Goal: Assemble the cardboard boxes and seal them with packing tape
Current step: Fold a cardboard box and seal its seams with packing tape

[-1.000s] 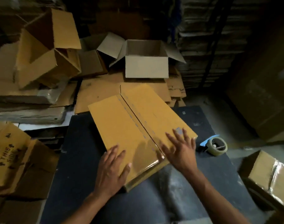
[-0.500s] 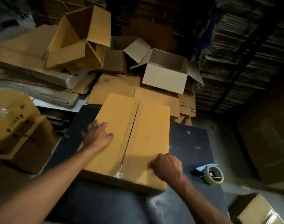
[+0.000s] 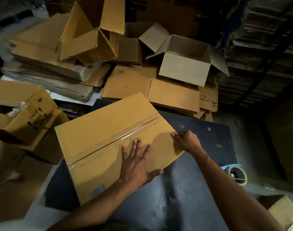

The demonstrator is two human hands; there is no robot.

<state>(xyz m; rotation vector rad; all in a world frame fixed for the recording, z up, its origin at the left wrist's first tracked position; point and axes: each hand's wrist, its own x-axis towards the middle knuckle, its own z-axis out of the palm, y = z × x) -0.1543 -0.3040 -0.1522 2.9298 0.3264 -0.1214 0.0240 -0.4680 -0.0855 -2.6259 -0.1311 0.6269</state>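
A brown cardboard box (image 3: 100,130) lies on the dark table (image 3: 200,189), its two top flaps joined by a strip of clear tape along the seam. My left hand (image 3: 135,164) lies flat on the near flap with fingers spread and the thumb at the box's near edge. My right hand (image 3: 185,140) grips the box's right edge with curled fingers. A roll of packing tape (image 3: 237,175) with a blue handle sits on the table's right edge, apart from both hands.
An open grey box (image 3: 184,70) and an open brown box (image 3: 92,30) stand behind on stacks of flat cardboard (image 3: 150,87). A printed box (image 3: 25,117) stands at the left. A taped box (image 3: 282,212) sits at lower right. Dark cardboard stacks fill the right background.
The box has turned on the table, so its seam now runs from lower left to upper right. My left hand moved from the far left flap to the near flap, and my right hand went to the right edge.
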